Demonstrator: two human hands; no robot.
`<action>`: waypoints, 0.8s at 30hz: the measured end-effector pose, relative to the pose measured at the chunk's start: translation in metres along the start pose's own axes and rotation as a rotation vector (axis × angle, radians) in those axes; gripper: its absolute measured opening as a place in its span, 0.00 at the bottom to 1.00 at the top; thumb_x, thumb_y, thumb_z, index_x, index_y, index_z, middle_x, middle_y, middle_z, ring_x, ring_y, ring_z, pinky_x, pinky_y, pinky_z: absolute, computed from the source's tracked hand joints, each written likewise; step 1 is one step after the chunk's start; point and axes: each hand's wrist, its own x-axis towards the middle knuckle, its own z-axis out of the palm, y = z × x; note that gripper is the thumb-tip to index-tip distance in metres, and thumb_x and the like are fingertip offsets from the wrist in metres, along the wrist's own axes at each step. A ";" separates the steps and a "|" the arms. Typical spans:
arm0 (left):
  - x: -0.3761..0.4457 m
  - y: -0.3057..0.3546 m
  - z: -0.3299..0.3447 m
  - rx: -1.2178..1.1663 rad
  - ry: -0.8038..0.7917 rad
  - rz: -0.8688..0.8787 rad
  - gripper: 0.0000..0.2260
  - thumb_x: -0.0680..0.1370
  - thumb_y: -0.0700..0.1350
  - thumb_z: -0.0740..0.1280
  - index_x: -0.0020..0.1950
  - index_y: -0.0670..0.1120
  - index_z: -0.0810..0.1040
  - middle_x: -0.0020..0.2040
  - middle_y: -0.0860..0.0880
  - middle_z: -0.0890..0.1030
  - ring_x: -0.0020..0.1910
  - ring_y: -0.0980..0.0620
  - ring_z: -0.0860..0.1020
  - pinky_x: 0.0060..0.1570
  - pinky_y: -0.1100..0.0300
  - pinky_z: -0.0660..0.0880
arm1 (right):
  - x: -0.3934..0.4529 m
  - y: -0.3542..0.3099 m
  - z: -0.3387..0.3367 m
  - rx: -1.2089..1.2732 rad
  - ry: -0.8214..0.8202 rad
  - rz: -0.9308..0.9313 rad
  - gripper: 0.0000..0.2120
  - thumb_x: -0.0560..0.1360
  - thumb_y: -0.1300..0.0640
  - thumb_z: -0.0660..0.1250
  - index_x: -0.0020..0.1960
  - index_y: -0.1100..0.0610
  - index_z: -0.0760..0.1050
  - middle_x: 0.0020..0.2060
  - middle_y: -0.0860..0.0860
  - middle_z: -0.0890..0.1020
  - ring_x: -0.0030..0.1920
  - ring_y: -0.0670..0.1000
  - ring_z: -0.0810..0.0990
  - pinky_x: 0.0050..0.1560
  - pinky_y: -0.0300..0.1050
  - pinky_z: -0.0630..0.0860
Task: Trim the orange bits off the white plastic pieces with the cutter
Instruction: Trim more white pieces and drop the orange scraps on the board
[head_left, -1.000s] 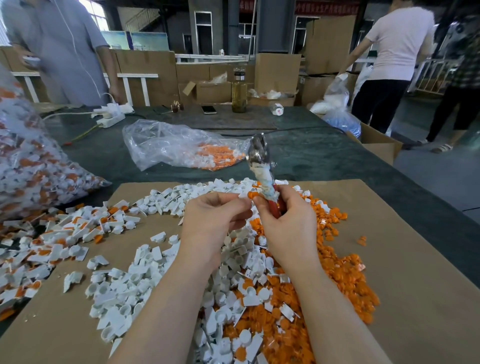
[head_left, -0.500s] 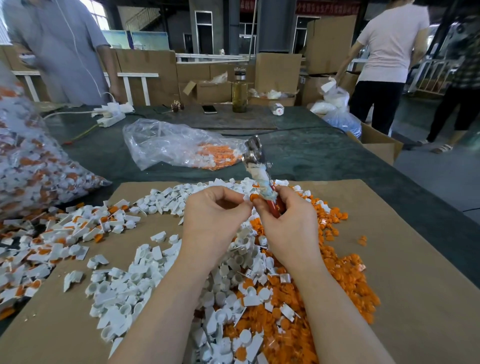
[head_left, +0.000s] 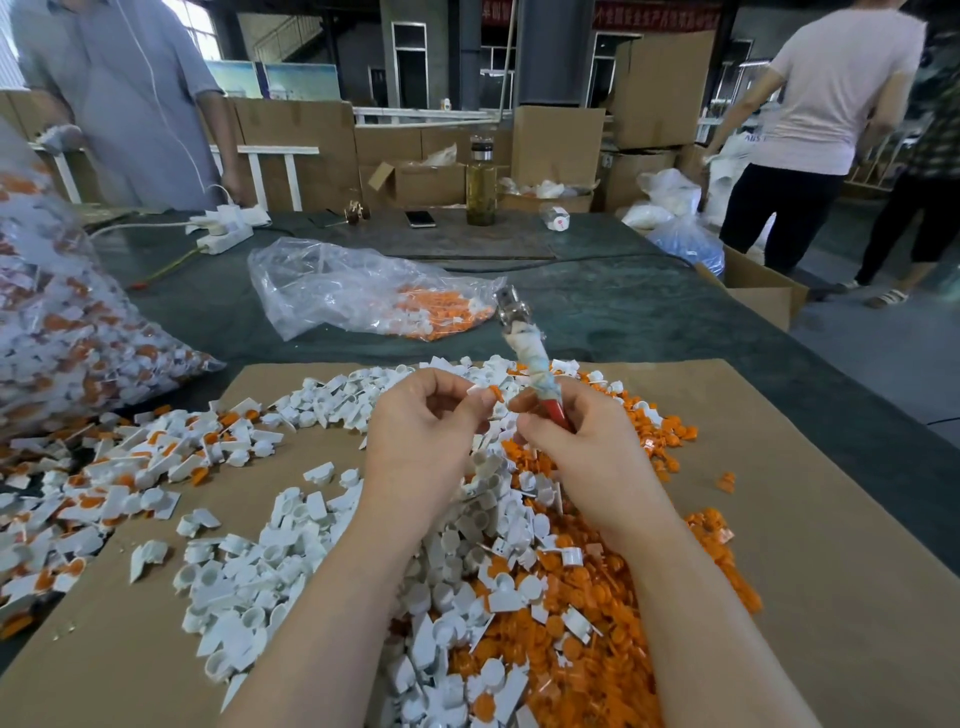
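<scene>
The person's left hand (head_left: 423, 436) is curled, its thumb and fingertips pinching a small white plastic piece with an orange bit (head_left: 484, 391) at its right edge. The right hand (head_left: 576, 441) is closed in a fist around the red handle of a metal cutter wrapped in dirty white tape (head_left: 527, 353), which sticks up and away from the fist with its shiny jaws at the far end, tilted slightly left. Whether those jaws are parted cannot be told. The two hands sit close together, nearly touching, with the pinched piece held just left of the cutter's handle, low down near the right fingers and well below the jaws.

Both hands hover over a brown cardboard sheet (head_left: 810, 545) on the dark green table (head_left: 649, 312). Beneath and left of the left forearm lies a heap of loose white plastic pieces (head_left: 249, 587); under and right of the right hand spreads a pile of orange trimmed bits (head_left: 571, 649). Beyond the hands, a clear plastic bag holding orange scraps (head_left: 374, 291) lies on the table.
</scene>
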 end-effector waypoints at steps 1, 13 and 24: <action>0.001 -0.001 -0.001 -0.041 0.005 -0.001 0.06 0.75 0.45 0.74 0.40 0.49 0.80 0.31 0.55 0.83 0.33 0.58 0.81 0.41 0.61 0.78 | -0.001 0.000 -0.003 0.010 -0.037 0.031 0.05 0.76 0.56 0.68 0.46 0.46 0.78 0.43 0.49 0.82 0.45 0.50 0.81 0.44 0.46 0.80; 0.011 -0.005 -0.012 -0.323 0.051 0.069 0.06 0.78 0.38 0.69 0.42 0.46 0.79 0.29 0.58 0.80 0.31 0.62 0.79 0.36 0.71 0.76 | -0.004 -0.003 -0.012 -0.175 -0.342 0.038 0.09 0.75 0.57 0.69 0.54 0.59 0.76 0.49 0.60 0.80 0.49 0.60 0.79 0.51 0.60 0.75; 0.010 -0.002 -0.013 -0.373 0.062 0.067 0.06 0.78 0.36 0.68 0.42 0.44 0.78 0.29 0.57 0.79 0.31 0.61 0.78 0.37 0.70 0.76 | -0.004 0.000 -0.003 -0.233 -0.320 0.029 0.10 0.74 0.65 0.62 0.44 0.51 0.77 0.28 0.40 0.73 0.28 0.44 0.69 0.31 0.42 0.67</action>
